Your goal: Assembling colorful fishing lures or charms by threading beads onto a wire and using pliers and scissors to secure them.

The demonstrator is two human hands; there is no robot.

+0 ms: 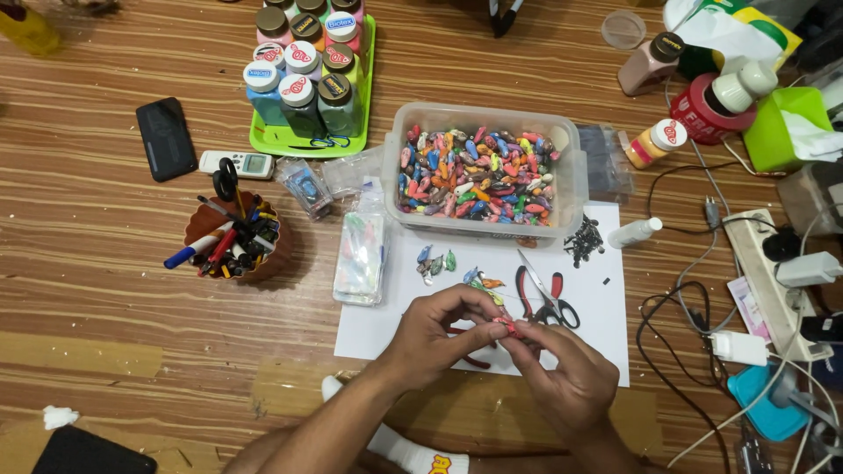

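My left hand (439, 338) and my right hand (566, 373) meet over a white sheet of paper (606, 325), both pinching one small red painted piece (507, 326) between the fingertips. Just beyond the fingers lie a few small painted pieces (436, 262) and red-handled scissors (546, 294). A clear plastic tub (481, 118) full of several multicoloured painted pieces stands at the paper's far edge.
A green tray (290, 140) of paint bottles stands far left of the tub. A brown pen holder (233, 237), black phone (166, 138) and small remote (237, 163) lie left. A power strip (773, 290), cables and chargers crowd the right; bottles and a green tissue box (790, 127) sit far right.
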